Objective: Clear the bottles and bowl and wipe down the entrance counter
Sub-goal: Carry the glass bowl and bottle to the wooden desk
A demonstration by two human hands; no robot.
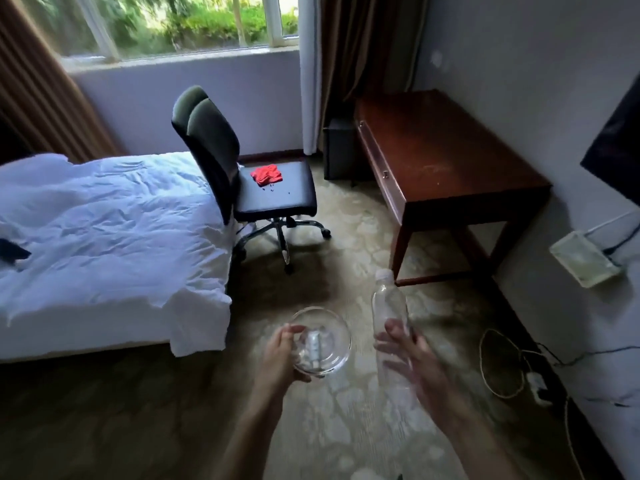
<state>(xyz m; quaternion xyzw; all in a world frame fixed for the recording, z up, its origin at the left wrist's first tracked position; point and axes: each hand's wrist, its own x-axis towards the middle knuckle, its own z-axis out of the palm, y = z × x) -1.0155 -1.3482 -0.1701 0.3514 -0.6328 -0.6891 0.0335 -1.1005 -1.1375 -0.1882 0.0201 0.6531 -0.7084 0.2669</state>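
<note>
Right hand (412, 355) wraps its fingers round the clear bottle (389, 317), upright; left hand (282, 355) pinches the glass bowl (320, 341) by its rim, likely mid-carry off the counter. Beyond: chair (242, 168), bare desk (446, 157).

A red cloth (266, 175) lies on the black chair (249, 174); bed (104, 237) at 9 o'clock, wooden desk (446, 161) at 2.

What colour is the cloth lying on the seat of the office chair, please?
Red; the cloth lies crumpled on the black seat of the chair, seen in the head view.
</note>
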